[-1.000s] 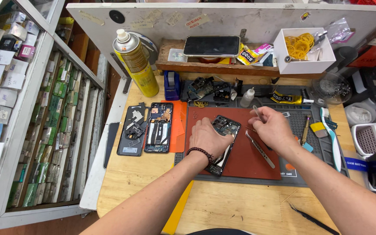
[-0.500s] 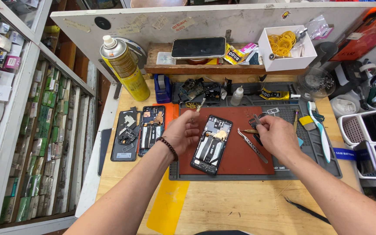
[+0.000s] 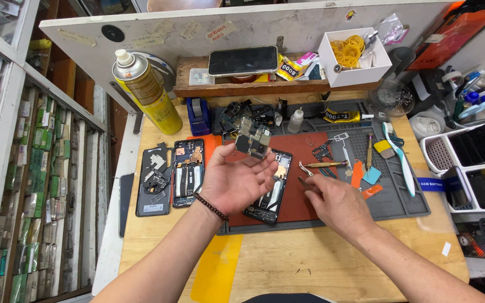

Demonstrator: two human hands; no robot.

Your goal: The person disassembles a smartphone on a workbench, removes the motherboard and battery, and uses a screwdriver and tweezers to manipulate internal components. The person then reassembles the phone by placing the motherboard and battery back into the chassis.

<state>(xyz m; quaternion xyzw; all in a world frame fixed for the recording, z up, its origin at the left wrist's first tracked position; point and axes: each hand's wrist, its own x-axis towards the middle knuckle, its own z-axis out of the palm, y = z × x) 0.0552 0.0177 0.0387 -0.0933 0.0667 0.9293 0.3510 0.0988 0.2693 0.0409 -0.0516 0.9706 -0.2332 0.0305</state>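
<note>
The wooden workbench carries a grey work mat with a red insert, which keeps loose parts on a contrasting surface. On the red insert lies the opened phone chassis, back up and interior exposed, partly under the left hand. The left hand is raised palm-up above the chassis, fingers curled narrowly around a small circuit board held at the fingertips, presumably lifted for inspection. The right hand rests on the mat just beside the chassis, loosely closed on tweezers, tips pointing toward the board. Two further opened phone backs lie side by side left of the mat. Containers: the white box on the rear shelf holds yellow rubber bands; the white trays at right hold dark phone-sized parts.
</note>
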